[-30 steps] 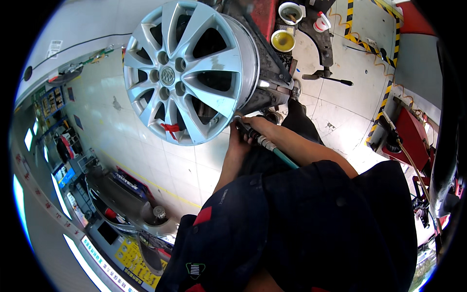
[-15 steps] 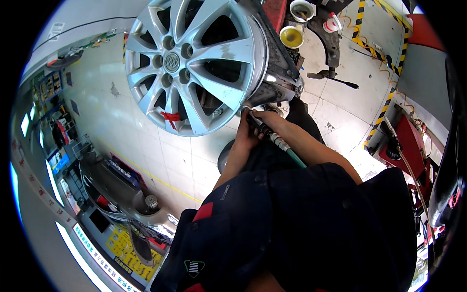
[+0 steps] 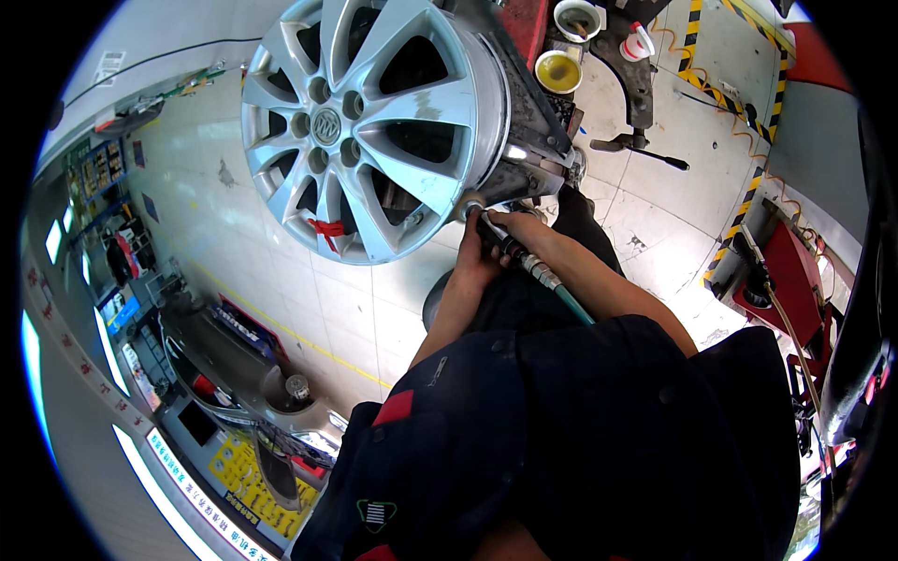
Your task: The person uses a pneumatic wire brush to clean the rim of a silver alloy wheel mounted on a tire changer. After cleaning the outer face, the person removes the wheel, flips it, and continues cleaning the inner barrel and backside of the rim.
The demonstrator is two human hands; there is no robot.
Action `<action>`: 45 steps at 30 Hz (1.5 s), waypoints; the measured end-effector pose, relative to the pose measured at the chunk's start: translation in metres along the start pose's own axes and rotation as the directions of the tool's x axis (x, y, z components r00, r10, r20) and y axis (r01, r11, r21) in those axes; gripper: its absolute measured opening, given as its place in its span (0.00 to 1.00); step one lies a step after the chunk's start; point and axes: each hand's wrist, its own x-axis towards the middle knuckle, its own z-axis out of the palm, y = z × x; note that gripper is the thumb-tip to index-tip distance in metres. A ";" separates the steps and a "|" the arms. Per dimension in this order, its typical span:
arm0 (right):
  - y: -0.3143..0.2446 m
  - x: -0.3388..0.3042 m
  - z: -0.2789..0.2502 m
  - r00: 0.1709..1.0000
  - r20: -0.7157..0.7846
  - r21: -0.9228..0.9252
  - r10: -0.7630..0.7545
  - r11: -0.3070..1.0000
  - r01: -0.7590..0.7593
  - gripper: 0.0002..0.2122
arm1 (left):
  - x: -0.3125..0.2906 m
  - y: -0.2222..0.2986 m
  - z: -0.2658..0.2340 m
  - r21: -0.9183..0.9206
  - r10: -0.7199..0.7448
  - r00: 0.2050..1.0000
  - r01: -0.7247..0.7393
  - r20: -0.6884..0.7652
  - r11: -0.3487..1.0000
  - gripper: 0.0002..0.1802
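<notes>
While the silver alloy wheel [image 3: 374, 122] stands on edge at the top of the view, its spoked face turned to the left, the work sits at its lower rim: a metal hose fitting [image 3: 510, 248], with a green air hose [image 3: 571, 304] running back from it toward the body, is held up against the rim edge where a valve would be. Both hands meet there. The left hand [image 3: 475, 262] is curled about the front of the fitting, and the right hand [image 3: 524, 229] lies over it with fingers wrapped around the metal end; whether the nozzle is actually seated on anything I cannot tell, since the fingers hide the joint. By my reading the step in hand is coupling the hose to the wheel, so the next move calls for a straight, firm push with the wheel kept from rolling. Behind, a yellow bowl [image 3: 558, 72] and a white cup [image 3: 578, 19] sit on the machine bench [image 3: 533, 28].
</notes>
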 end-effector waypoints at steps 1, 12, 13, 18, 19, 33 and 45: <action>0.001 0.003 0.000 1.000 0.006 -0.036 -0.006 0.999 0.006 0.14 | 0.004 -0.001 -0.004 -0.060 0.009 1.000 -0.009 0.004 0.998 0.21; -0.024 -0.034 0.002 1.000 -0.010 0.218 0.014 0.976 -0.011 0.12 | 0.012 0.005 0.020 -0.007 -0.015 1.000 0.015 -0.007 1.000 0.20; -0.026 -0.034 0.000 1.000 0.003 0.236 0.023 0.971 -0.023 0.12 | 0.015 0.006 0.022 0.024 -0.020 1.000 0.020 -0.008 1.000 0.22; -0.011 -0.013 0.010 0.996 0.037 0.215 0.085 0.972 -0.091 0.13 | 0.033 0.003 -0.021 0.007 0.050 0.998 -0.049 -0.032 0.999 0.24; -0.006 -0.004 0.014 0.993 0.067 0.177 0.094 0.979 -0.105 0.13 | 0.025 0.006 -0.024 -0.011 0.022 0.999 -0.023 -0.039 1.000 0.24; 0.000 0.000 0.020 0.993 0.033 0.114 0.112 0.987 -0.115 0.13 | 0.014 0.010 -0.033 -0.097 -0.061 0.998 0.059 -0.023 0.994 0.24; 0.010 0.007 0.020 0.997 0.062 0.126 0.049 0.990 -0.057 0.14 | 0.016 0.009 -0.036 -0.046 0.000 0.999 -0.003 -0.055 0.999 0.20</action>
